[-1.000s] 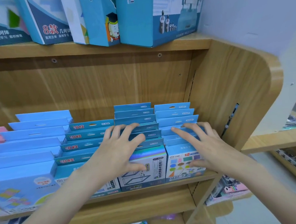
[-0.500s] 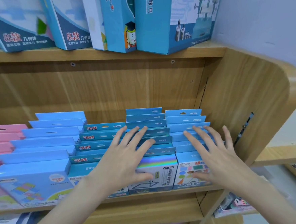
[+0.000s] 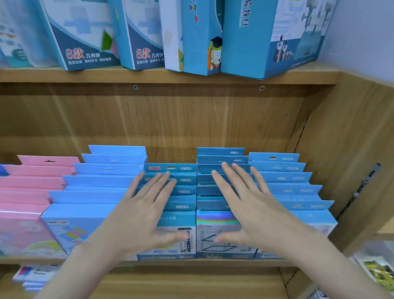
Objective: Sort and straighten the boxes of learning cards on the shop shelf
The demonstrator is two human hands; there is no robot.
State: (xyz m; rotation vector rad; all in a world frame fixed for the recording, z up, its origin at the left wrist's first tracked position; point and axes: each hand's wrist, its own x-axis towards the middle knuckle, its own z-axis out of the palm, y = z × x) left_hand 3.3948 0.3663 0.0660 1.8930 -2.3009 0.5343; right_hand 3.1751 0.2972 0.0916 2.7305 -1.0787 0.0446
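Here, two bare hands reach over rows of card boxes standing on a wooden shop shelf across the lower half of the frame. The left hand lies flat, its fingers straight and spread, on the teal row of boxes at centre. The right hand lies just beside it, fingers also straight and spread, gripping nothing, on the row with the holographic-fronted box at its front. Both thumbs rest against the front faces of their rows.

To the right stands another blue row, near the shelf's side panel. To the left are a light blue row and then pink boxes at the left edge. Each row holds one colour, stepped back evenly, so sorting looks largely done. The two centre rows seem to be getting a final press into line; the pink rows at far left look slightly uneven and may still need attention. Larger blue boxes lean on the shelf above, along the top of the frame.
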